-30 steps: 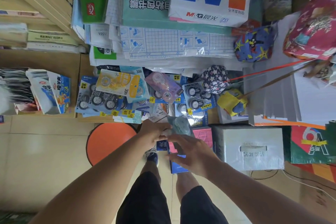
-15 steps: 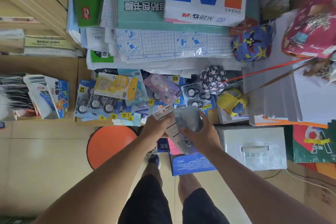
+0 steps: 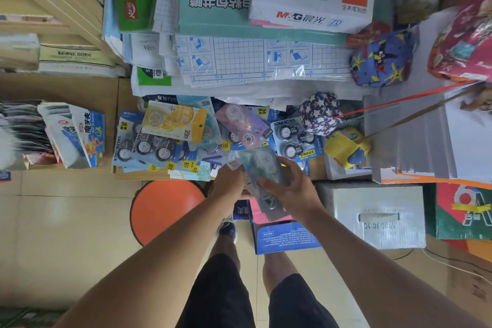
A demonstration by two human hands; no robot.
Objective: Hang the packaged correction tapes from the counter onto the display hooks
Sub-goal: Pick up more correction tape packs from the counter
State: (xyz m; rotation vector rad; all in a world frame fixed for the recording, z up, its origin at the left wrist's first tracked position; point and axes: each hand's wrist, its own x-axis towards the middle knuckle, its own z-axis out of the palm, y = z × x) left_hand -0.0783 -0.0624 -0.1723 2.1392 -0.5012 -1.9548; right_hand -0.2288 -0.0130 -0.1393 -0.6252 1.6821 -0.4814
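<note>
Both hands hold a small stack of pale teal correction tape packs [image 3: 262,168] just in front of the counter edge. My left hand [image 3: 231,181] grips the stack's left side and my right hand [image 3: 288,184] clasps its right side. On the wooden counter [image 3: 138,175] lie several more packs: blue value packs [image 3: 145,145], a yellow pack [image 3: 173,122], a pink pack [image 3: 243,125] and another blue value pack [image 3: 292,138]. No display hooks are in view.
Stacked paper packs and book covers [image 3: 239,34] fill the counter behind. An orange stool [image 3: 165,210] stands below on the left. A blue box [image 3: 285,237] and a white carton [image 3: 372,216] sit on the floor. Fabric bags [image 3: 380,58] lie at the right.
My hands rose from low near the floor boxes to the counter edge, and my right hand closed onto the teal packs that my left hand held.
</note>
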